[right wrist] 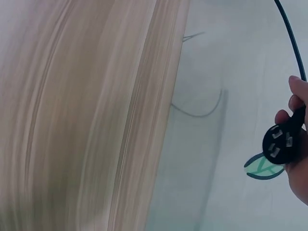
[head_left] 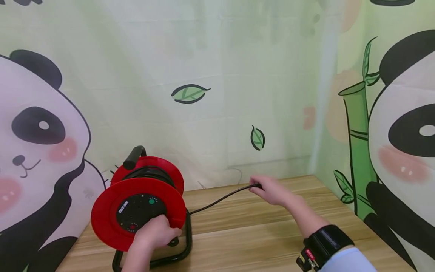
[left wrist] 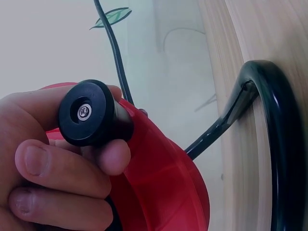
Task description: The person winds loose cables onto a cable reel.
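A red cable reel [head_left: 105,215] with a black hub stands on its black tubular frame at the left of the head view. My left hand [head_left: 154,232] is at the front of its drum. In the left wrist view, the fingers and thumb curl round a black crank knob [left wrist: 84,130] with a screw in its end. A black cable [head_left: 221,200] runs from the drum up to my right hand [head_left: 272,190], out to the right above the table. The right wrist view shows that hand gripping the cable's black plug [right wrist: 280,144], its metal prongs facing the camera.
The reel rests on a wood-grain table [head_left: 244,241]. Behind it hangs a pale green backdrop [head_left: 238,94] with printed pandas, leaves and bamboo, which also closes off the right side. The reel's black carrying handle [head_left: 134,156] sticks up at the top.
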A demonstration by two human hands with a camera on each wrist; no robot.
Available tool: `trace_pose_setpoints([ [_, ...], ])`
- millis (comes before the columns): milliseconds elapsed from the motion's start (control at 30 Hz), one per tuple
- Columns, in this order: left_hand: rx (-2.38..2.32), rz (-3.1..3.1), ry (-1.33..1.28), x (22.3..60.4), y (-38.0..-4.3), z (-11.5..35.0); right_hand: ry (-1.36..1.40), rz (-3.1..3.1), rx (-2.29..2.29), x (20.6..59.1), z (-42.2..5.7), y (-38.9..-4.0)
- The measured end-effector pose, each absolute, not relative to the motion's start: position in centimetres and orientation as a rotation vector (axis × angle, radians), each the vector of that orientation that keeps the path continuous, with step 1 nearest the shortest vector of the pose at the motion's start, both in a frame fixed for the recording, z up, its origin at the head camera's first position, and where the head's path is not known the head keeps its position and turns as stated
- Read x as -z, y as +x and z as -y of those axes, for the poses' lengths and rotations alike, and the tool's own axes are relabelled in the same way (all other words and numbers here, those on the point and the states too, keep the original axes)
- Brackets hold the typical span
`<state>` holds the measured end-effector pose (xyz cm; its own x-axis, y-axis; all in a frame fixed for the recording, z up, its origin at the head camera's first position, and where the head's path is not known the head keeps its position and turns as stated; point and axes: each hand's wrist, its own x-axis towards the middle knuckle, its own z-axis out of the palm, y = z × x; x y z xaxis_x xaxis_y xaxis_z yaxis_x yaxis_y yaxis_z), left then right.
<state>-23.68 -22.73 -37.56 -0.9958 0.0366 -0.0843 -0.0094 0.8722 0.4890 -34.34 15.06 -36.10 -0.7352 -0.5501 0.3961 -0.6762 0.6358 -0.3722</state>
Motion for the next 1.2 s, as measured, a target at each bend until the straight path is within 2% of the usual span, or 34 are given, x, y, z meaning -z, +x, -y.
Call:
trace_pose_setpoints([
  [400,-0.796,-2.933,0.025,37.9,-23.9,22.9,0.979,2.614,-0.674,36.1,-17.3,-34.3],
  [667,-0.812,-2.929,0.035,38.0,-24.1,22.9,0.708,2.738,-0.505,36.0,-17.7,-34.1],
  [933,-0.814,-2.934,0.028,38.0,-24.1,23.0,0.818,2.674,-0.717,36.2,-18.7,-34.4],
  [1200,-0.832,-2.921,0.02,38.2,-24.0,23.4,0.77,2.704,-0.754,36.0,-19.0,-34.2],
])
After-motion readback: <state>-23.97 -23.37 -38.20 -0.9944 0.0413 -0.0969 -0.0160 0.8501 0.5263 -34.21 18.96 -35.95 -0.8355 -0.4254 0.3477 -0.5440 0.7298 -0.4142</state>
